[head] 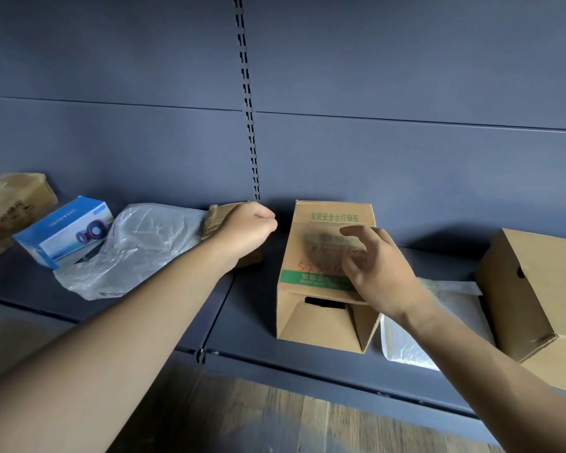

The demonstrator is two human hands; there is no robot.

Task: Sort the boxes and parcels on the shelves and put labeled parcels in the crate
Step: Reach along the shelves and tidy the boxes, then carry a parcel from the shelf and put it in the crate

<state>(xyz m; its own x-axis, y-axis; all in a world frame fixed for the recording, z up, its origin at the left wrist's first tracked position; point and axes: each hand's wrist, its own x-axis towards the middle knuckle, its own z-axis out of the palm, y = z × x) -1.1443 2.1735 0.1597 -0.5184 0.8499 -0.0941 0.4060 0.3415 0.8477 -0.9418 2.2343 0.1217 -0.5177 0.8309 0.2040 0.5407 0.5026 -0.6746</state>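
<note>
Cardboard box (311,318) between plastic bag (138,243) and mailer (402,344); left hand (247,225) fisted, right hand (376,269) spread.

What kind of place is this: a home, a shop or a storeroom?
Most likely a storeroom or parcel sorting area. It shows dark metal shelving with a slotted upright, plain cardboard boxes and a crumpled plastic mailer bag lying on the shelf.

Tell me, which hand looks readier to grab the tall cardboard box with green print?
The right hand: its open fingers are at the tall box's front. The left hand is fisted beside it.
</note>
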